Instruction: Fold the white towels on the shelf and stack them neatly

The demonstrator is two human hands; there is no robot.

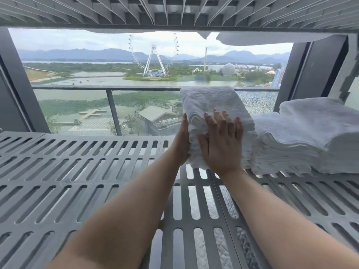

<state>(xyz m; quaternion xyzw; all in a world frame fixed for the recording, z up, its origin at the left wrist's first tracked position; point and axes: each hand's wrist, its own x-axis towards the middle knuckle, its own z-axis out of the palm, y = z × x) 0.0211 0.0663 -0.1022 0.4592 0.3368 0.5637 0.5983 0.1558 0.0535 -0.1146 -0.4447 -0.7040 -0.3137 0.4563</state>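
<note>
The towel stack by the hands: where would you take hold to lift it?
Take the towel stack low down, from the front and open left side, where the left hand and right hand press. Its right side butts against the neighbouring pile, and soft layers would likely slump if pinched on top.

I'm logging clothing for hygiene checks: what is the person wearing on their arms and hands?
Both forearms are bare, with no sleeves in view. The left hand and right hand have no gloves, and no watch, bracelet or ring shows.
</note>
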